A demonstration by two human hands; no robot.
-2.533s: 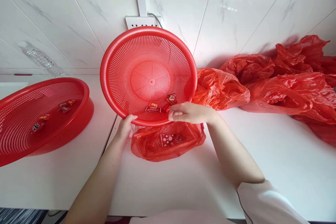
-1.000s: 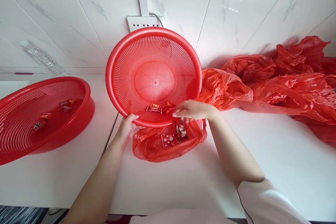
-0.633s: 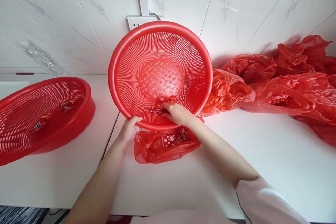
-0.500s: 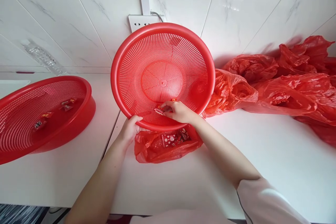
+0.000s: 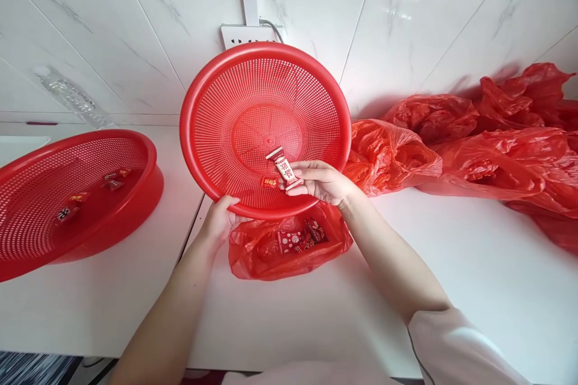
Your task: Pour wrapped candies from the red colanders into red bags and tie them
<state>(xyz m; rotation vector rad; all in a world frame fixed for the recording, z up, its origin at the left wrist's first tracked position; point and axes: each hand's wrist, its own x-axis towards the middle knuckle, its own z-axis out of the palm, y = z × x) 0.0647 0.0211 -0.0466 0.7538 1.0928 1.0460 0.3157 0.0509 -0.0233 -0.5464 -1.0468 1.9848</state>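
Observation:
My left hand [image 5: 220,224] grips the lower rim of a red perforated plastic basket [image 5: 253,96], holding it tilted up towards me over the white counter. My right hand [image 5: 321,181] pinches a small wrapped candy [image 5: 284,169] in front of the basket's inner wall. One more red-wrapped candy [image 5: 270,182] lies inside the basket near its low edge. Just below the basket sits an open red plastic bag [image 5: 271,252] with several wrapped candies [image 5: 298,237] in it.
A second red perforated basket [image 5: 112,216] rests at the left with a few candies [image 5: 74,201] inside. More crumpled red plastic bags [image 5: 487,150] lie at the right along the tiled wall. A wall socket [image 5: 246,33] sits behind the basket. A clear bottle [image 5: 72,99] lies at the back left.
My right hand reached into the basket among the candies, closed on one and lifted it up, wrapper facing me. Earlier a candy went from the basket into the bag below.

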